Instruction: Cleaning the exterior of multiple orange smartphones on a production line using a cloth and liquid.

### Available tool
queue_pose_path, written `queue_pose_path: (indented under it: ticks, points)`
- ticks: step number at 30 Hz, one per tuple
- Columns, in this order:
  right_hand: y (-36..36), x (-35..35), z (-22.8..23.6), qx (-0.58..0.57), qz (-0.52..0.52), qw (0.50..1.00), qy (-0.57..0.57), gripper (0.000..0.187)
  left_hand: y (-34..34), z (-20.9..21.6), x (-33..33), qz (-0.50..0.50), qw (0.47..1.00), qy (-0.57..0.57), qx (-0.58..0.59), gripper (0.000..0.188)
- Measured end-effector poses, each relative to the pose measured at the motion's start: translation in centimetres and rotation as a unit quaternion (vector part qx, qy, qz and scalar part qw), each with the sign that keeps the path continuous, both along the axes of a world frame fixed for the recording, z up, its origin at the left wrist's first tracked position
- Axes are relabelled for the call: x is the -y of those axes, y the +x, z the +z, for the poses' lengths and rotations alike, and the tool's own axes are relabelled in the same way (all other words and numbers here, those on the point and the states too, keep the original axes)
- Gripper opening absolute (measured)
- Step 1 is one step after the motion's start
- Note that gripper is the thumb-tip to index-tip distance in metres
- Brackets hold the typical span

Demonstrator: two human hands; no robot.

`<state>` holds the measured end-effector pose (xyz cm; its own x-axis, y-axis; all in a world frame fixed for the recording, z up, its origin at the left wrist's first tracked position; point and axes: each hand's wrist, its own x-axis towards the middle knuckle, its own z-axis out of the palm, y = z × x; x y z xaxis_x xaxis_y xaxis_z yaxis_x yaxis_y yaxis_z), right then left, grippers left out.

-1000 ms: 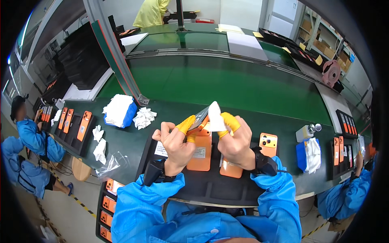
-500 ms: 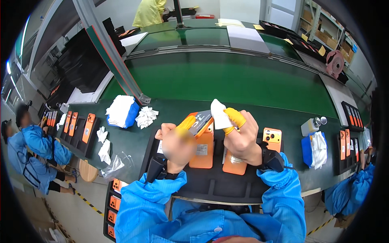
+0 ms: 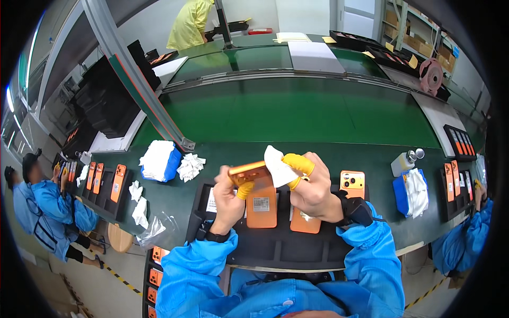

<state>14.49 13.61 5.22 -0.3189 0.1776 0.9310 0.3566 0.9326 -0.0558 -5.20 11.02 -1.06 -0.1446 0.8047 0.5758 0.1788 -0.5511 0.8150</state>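
Note:
An orange phone (image 3: pixel 248 173) is tilted above the black tray, its narrow edge turned up, with my left hand (image 3: pixel 228 205) closed around its left end. My right hand (image 3: pixel 317 192) pinches a folded white cloth (image 3: pixel 275 167) against the phone's right end. Yellow finger covers sit on some fingertips of both hands. Below, the foam-like black tray (image 3: pixel 289 253) holds an orange phone with a white label (image 3: pixel 262 214), another orange phone (image 3: pixel 305 226) partly under my right hand, and one with its camera block showing (image 3: pixel 352 182).
Left of the tray are a blue box of white cloths (image 3: pixel 173 163), crumpled cloths (image 3: pixel 191 167) and a clear plastic bag (image 3: pixel 152 233). At right stand a pump bottle (image 3: pixel 402 164) and another blue cloth box (image 3: pixel 403 196). Co-workers in blue (image 3: pixel 58 196) sit at both sides.
My left hand has turned the phone from showing its dark face to edge-up and shifted its grip to the left end. The cloth stays in my right hand, slightly further left.

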Motion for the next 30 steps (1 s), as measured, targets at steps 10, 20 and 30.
queue_pose_path:
  ticks: [10,20,30]
  points:
    - [-0.9,0.5,-0.5,-0.031,0.044,0.994,-0.094,0.035,0.1,-1.4,0.3,-0.460,0.761,-0.284,0.360,0.046]
    - [-2.3,2.2,-2.3,0.083,0.132,0.985,0.079,0.025,-0.5,-0.6,-0.8,-0.480,0.683,-0.303,0.460,0.038]
    - [0.7,-0.7,-1.7,0.006,-0.028,0.999,-0.031,0.041,2.8,-1.5,-0.5,-0.488,0.738,-0.314,0.345,0.034]
